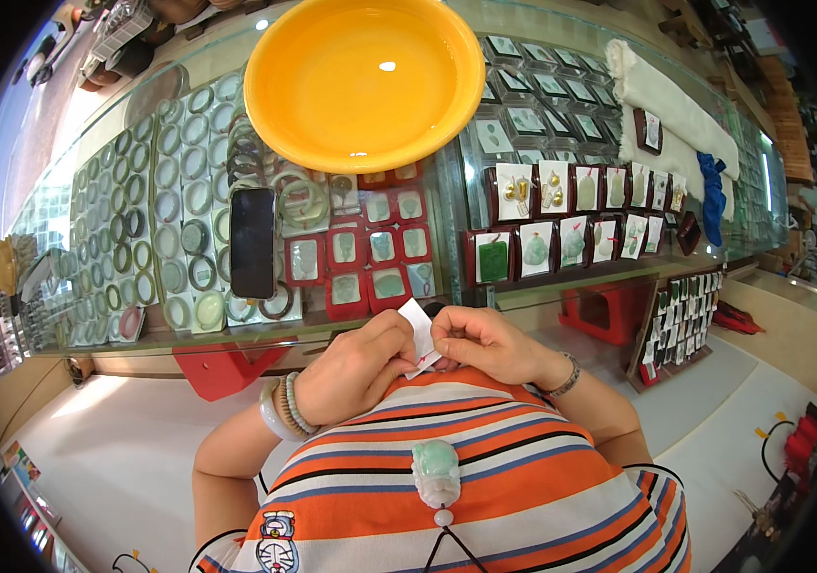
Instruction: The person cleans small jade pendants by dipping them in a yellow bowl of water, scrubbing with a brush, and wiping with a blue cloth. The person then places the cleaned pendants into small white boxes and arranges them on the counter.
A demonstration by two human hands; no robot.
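Note:
Close to my chest, my left hand [362, 365] grips a small white card [418, 331] between thumb and fingers. A short pink-red thread [424, 357] shows near its lower part. My right hand [494, 345] is at the card's right edge, thumb and forefinger pinched together. Whatever sits between those fingertips is too small to make out, and the curled fingers hide part of the card. Just beyond both hands runs the front edge of a glass display counter [523, 292]. Red-framed boxes [346, 288] with pale green carved pendants are nearest to my left hand.
On the counter stand a yellow basin [358, 86] holding clear liquid, a black phone [252, 243], boxed pendants [537, 251], a cream towel [673, 107] and a blue cloth [712, 197]. Many bangles [197, 172] lie at left. Red stools [226, 365] are below, beside a pendant rack [680, 329].

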